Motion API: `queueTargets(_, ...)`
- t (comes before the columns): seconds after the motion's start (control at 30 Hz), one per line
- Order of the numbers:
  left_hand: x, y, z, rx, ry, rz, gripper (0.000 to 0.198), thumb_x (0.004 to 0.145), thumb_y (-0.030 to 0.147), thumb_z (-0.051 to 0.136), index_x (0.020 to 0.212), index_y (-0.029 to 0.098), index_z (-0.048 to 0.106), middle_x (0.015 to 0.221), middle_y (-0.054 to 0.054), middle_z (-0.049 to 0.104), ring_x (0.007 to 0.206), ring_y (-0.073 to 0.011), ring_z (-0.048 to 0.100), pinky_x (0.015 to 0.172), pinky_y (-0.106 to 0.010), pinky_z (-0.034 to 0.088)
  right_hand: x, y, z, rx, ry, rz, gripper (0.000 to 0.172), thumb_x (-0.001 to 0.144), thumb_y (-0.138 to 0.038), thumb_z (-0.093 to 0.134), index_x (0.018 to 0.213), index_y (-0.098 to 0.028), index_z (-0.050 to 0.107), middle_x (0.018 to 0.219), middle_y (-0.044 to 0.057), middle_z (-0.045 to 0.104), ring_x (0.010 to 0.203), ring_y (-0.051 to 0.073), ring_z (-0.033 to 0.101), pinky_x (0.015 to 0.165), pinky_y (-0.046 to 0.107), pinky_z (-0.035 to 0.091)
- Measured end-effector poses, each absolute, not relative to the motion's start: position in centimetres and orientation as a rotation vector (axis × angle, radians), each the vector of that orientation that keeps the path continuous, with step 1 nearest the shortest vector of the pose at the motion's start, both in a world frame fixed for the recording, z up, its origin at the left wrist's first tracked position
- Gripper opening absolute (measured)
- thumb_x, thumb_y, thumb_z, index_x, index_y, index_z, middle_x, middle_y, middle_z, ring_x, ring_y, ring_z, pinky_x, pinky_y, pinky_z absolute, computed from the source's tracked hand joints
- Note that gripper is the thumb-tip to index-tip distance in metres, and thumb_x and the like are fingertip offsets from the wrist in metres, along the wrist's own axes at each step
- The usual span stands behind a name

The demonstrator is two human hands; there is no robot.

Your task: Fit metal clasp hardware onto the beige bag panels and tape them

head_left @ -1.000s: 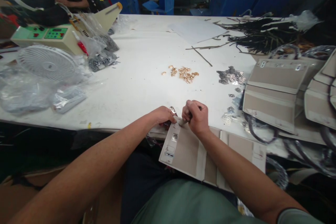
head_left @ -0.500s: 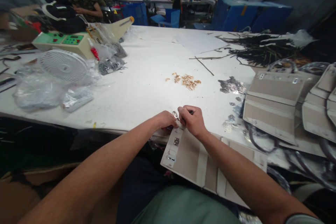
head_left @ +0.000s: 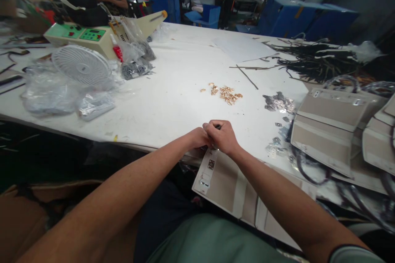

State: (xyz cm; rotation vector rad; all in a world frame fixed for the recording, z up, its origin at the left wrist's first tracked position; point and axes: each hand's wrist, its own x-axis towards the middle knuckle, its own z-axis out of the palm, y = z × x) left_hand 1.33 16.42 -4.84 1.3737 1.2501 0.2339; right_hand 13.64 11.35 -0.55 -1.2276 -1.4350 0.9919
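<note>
A beige bag panel (head_left: 226, 178) lies tilted over the table's front edge, against my lap. Along its left end sit a small dark square metal plate (head_left: 211, 164) and a shiny metal fitting (head_left: 204, 183). My right hand (head_left: 222, 134) is closed in a fist at the panel's top corner, around a dark-handled tool (head_left: 218, 127) whose kind I cannot make out. Pressed against it, my left hand (head_left: 199, 137) is closed at the same corner. Its fingertips and whatever they hold are hidden behind the right hand.
Gold fittings (head_left: 228, 95) and grey metal plates (head_left: 278, 102) lie in piles ahead. Stacked bag panels (head_left: 328, 119) stand at right, near dark straps (head_left: 324, 59). A white fan (head_left: 80, 65), plastic bags (head_left: 49, 94) and a machine (head_left: 92, 37) occupy the left. Two people are beyond.
My hands have come together at the panel's corner; the shiny oval metal piece seen between them is now covered. The camera view has shifted slightly.
</note>
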Motion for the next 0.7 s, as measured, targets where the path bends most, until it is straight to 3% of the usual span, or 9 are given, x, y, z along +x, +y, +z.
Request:
queueTargets(0.17, 0.7, 16.0, -3.9, 1.387, 1.213, 0.102, 0.008, 0.064, 0.015, 0.074, 0.067, 0.016, 0.067, 0.056, 0.003, 0.06, 0.055, -0.014, 0.057, 0.051, -0.024, 0.046, 15.0, 10.6, -0.7, -1.16, -1.346, 1.003, 0.047, 0.089, -0.042, 0.061, 0.05, -0.022, 0.047, 0.046, -0.003, 0.048, 0.046, 0.011, 0.042, 0.048, 0.027, 0.034)
queueTargets(0.37, 0.2, 16.0, -4.7, 1.359, 1.111, 0.103, 0.019, 0.068, 0.031, 0.077, 0.067, 0.018, 0.064, 0.057, 0.004, 0.058, 0.056, -0.0125, 0.057, 0.054, -0.024, 0.05, 15.1, 9.9, -1.0, -1.085, -1.206, 0.953, 0.05, 0.092, -0.052, 0.059, 0.052, -0.023, 0.049, 0.048, -0.002, 0.049, 0.046, 0.012, 0.044, 0.048, 0.028, 0.037)
queueTargets(0.7, -0.3, 15.0, -4.5, 1.443, 1.197, 0.167, 0.009, 0.071, 0.021, 0.069, 0.063, 0.017, 0.065, 0.052, 0.005, 0.054, 0.052, -0.0116, 0.052, 0.053, -0.024, 0.044, 14.6, 8.3, -0.8, -1.168, -1.315, 0.91, 0.051, 0.094, -0.048, 0.056, 0.051, -0.022, 0.048, 0.048, -0.002, 0.047, 0.049, 0.014, 0.044, 0.051, 0.03, 0.036)
